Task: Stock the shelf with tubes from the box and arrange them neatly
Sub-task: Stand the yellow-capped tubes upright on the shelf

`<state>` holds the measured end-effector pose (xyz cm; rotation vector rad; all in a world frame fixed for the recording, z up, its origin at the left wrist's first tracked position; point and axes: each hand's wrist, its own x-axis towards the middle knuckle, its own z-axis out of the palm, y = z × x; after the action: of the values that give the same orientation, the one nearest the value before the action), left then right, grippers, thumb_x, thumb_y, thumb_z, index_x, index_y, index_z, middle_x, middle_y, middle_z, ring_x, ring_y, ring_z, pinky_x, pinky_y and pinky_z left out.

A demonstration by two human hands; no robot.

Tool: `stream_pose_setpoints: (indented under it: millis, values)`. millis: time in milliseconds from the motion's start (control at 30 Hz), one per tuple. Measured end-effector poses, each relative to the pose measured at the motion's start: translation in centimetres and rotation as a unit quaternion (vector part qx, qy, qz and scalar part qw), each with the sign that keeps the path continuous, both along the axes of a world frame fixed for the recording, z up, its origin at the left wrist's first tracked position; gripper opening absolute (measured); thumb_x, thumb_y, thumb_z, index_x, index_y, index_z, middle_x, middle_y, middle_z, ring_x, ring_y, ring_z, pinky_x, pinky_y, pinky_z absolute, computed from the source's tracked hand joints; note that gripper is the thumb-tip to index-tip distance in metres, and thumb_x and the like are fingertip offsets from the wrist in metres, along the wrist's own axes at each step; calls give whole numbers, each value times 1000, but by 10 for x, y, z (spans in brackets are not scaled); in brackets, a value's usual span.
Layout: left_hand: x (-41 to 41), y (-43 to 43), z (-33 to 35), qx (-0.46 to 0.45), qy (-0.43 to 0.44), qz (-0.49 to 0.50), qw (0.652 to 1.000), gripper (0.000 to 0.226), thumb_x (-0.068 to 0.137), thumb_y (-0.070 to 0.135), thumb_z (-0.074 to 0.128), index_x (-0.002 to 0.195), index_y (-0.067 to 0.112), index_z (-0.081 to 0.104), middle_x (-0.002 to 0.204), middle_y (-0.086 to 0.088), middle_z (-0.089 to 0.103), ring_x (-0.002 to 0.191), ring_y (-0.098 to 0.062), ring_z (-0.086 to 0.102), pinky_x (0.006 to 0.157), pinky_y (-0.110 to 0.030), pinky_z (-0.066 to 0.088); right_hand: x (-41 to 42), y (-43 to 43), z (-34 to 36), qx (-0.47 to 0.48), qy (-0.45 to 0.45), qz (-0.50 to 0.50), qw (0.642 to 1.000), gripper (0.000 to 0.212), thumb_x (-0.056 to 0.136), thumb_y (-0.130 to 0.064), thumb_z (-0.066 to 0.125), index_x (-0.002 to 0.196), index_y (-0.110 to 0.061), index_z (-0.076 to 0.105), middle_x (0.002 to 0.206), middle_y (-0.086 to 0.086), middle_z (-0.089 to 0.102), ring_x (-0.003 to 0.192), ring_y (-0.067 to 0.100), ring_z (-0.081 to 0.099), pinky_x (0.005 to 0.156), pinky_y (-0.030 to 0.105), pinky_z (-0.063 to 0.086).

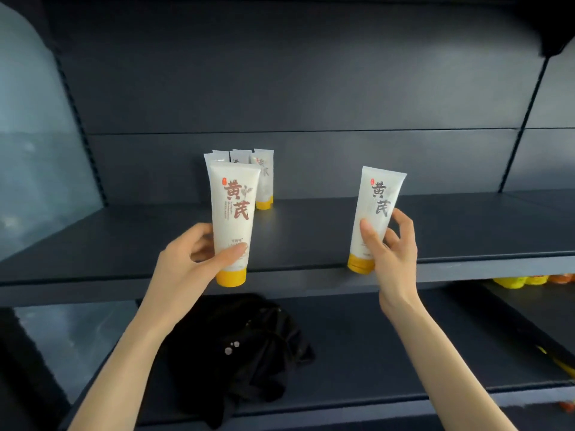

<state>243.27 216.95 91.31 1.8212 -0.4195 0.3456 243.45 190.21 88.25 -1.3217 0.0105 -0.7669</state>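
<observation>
The left tube (235, 219) is held upright, cap down, at the front edge of the shelf (311, 234), the grip of the left hand (193, 258) clamped round its lower part; the right tube (377, 209), slightly tilted, is pinched low in the grip of the right hand (393, 259). Standing tubes (265, 178) are clustered at the back of the shelf, partly hidden by the left tube. Below, a black cloth (249, 346) is heaped on the lower shelf (373, 353).

Curled left grip (194, 259), curled right grip (392, 253).
</observation>
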Motion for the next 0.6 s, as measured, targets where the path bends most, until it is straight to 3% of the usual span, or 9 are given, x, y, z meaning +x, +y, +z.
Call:
stream_pose_setpoints:
  millis: [233,400,600]
  values:
    - [22,55,7,20,-8,42,999,42,61,50,71,100,36,62,96,24,70,87,3,67,73,-24,53,40,56,21,-35,-7,44,998,34,83,-19,71,101,-36,47,98,-6,71,77,3,69,58,14,50]
    - [38,71,15,16,-18,75,997,44,60,51,70,100,35,62,95,23,70,87,4,66,73,-24,52,79,83,37,-74,4,89,993,36,81,-18,74,102,-28,46,101,-8,69,81,0,68,60,13,51]
    - [68,79,24,24,-33,108,993,51,58,51,69,104,30,63,97,20,70,88,6,65,70,-17,52,136,104,51,-123,36,129,983,35,79,-19,76,99,-26,49,103,-2,68,90,11,67,73,31,56]
